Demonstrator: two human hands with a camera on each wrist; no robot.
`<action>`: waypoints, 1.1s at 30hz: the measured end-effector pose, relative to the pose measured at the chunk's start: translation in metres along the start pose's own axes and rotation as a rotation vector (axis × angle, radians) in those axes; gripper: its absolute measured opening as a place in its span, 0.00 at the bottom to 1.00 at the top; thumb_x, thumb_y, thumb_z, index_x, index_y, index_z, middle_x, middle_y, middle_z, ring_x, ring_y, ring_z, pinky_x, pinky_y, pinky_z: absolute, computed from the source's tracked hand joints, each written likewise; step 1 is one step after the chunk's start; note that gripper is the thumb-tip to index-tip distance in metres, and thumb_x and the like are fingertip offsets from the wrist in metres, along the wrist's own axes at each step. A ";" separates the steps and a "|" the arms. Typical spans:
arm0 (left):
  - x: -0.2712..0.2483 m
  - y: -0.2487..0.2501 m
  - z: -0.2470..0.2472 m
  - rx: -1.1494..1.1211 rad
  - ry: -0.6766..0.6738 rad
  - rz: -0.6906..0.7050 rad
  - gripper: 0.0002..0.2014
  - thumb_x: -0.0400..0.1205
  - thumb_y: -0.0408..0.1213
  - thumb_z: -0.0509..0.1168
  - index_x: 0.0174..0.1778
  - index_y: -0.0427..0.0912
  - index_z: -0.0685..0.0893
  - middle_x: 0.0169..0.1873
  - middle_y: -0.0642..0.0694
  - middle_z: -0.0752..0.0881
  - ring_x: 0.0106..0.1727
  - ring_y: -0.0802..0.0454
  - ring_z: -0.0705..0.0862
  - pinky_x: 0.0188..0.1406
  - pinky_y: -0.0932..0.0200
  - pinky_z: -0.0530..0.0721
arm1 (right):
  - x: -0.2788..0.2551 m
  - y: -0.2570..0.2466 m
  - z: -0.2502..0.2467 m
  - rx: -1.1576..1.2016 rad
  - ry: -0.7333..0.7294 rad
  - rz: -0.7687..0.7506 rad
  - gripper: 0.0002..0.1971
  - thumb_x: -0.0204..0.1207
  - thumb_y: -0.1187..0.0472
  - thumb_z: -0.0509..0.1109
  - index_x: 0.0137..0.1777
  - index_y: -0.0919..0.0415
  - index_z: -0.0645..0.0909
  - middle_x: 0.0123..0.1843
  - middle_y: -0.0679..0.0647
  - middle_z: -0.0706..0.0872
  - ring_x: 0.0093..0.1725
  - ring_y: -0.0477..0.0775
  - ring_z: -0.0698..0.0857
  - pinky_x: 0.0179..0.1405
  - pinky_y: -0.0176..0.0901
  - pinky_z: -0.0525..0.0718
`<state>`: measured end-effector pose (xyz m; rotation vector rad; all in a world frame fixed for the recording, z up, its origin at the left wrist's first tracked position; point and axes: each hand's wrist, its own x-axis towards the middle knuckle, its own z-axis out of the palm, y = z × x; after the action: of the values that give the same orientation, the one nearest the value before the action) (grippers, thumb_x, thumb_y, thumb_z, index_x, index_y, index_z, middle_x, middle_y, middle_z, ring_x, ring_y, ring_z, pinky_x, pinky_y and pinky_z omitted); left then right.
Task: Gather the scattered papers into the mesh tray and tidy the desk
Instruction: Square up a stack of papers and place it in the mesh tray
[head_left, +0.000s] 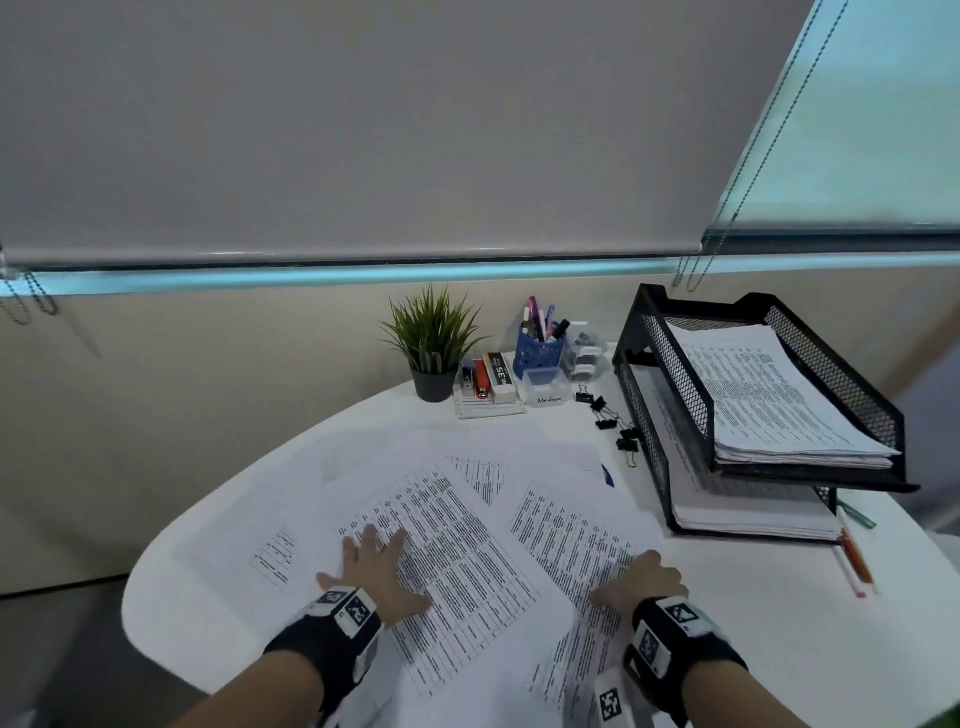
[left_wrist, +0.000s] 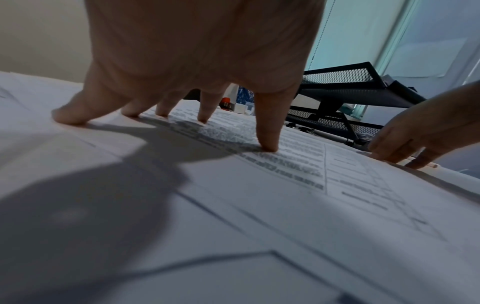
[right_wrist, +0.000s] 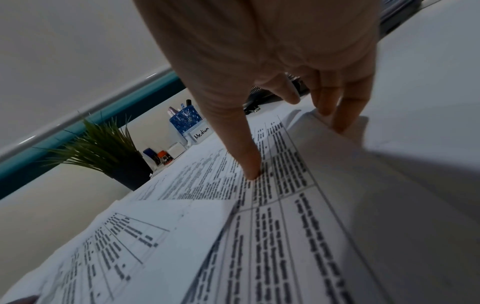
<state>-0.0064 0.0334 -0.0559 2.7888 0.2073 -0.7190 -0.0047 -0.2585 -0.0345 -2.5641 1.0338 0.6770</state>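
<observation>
Several printed sheets lie scattered and overlapping on the white desk (head_left: 753, 623). My left hand (head_left: 374, 564) is spread flat, fingertips (left_wrist: 269, 145) pressing on the large table-printed sheet (head_left: 457, 561). My right hand (head_left: 644, 577) holds the neighbouring sheet (head_left: 566, 535): its thumb (right_wrist: 250, 168) presses on top and its curled fingers (right_wrist: 340, 121) hook the sheet's right edge, which buckles upward. The black two-tier mesh tray (head_left: 675, 374) stands at the right rear, with a paper stack on each tier. It also shows in the left wrist view as the tray (left_wrist: 345, 76).
Along the back stand a potted plant (head_left: 434, 348), a blue pen cup (head_left: 540, 348), a stationery holder (head_left: 488, 387) and a box labelled Medium (head_left: 545, 387). Black binder clips (head_left: 613, 421) lie beside the tray. An orange pencil (head_left: 854, 558) lies right. The desk's rounded edge (head_left: 156, 545) runs left.
</observation>
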 end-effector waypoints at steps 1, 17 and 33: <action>0.001 0.000 0.000 -0.001 -0.011 0.013 0.50 0.68 0.66 0.68 0.81 0.63 0.47 0.83 0.48 0.42 0.83 0.40 0.41 0.74 0.26 0.52 | 0.000 -0.001 0.001 0.005 0.002 0.008 0.50 0.60 0.42 0.80 0.74 0.64 0.58 0.71 0.64 0.69 0.70 0.62 0.73 0.70 0.50 0.73; 0.006 0.011 -0.006 -0.168 0.076 0.262 0.41 0.78 0.48 0.66 0.82 0.51 0.49 0.83 0.45 0.45 0.83 0.46 0.43 0.80 0.46 0.41 | -0.004 0.003 0.012 0.686 0.012 -0.201 0.35 0.80 0.72 0.59 0.83 0.62 0.46 0.76 0.69 0.68 0.69 0.67 0.75 0.62 0.47 0.73; -0.002 0.007 -0.009 -0.137 0.105 -0.099 0.40 0.76 0.66 0.56 0.81 0.50 0.57 0.81 0.41 0.56 0.80 0.40 0.58 0.76 0.47 0.62 | -0.012 -0.021 0.030 0.716 -0.256 -0.302 0.09 0.62 0.71 0.76 0.42 0.64 0.82 0.44 0.63 0.89 0.43 0.61 0.87 0.49 0.56 0.87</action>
<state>-0.0023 0.0287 -0.0459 2.7024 0.4009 -0.5585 -0.0070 -0.2240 -0.0513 -1.8901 0.6281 0.4305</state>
